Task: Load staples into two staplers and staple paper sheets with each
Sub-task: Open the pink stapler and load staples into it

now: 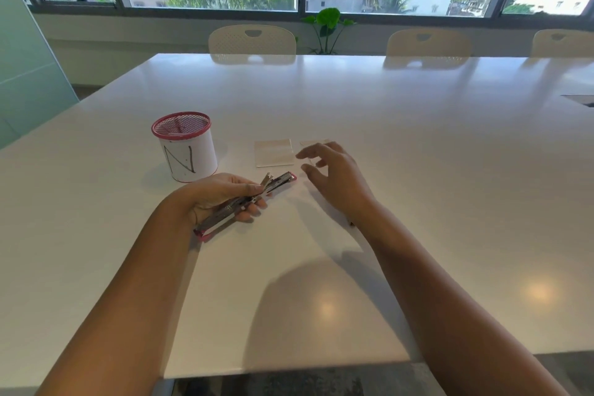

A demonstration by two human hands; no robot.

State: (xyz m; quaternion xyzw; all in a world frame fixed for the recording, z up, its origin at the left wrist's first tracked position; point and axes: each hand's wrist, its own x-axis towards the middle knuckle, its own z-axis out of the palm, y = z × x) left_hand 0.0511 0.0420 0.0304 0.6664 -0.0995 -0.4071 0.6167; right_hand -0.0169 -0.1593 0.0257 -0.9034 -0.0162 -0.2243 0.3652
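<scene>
1. A pink-and-metal stapler (244, 202) was gripped in the left hand (218, 196), palm up, fingers curled under it and the thumb laid over the top. It was swung open, with the metal staple channel exposed, and pointed toward about 2 o'clock.
2. The stapler's pink nose was seen just past the fingertips, low over the white table (418, 138); its pink back end stuck out under the wrist at about 7 o'clock from the hand. Whether it touched the table couldn't be told.
3. The right hand (337, 177) was held open and loose, fingers spread and slightly bent, nothing in it. It was hovering at roughly 3 o'clock from the stapler's nose, near but apart.
4. A small whitish paper sheet (274, 153) was lying flat on the table at 12 o'clock from the stapler.
5. A second paper sheet (313, 142) was lying just at 3 o'clock of the first, mostly hidden behind the right hand's fingers.
6. A white cup with a red mesh rim (184, 146) and a hand-drawn "N" on it was standing upright at about 11 o'clock from the left hand, well apart from the sheets. Contents couldn't be made out.
7. Cream chairs (252, 38) were lined up at the far edge, with a small green plant (328, 19) by the window.
</scene>
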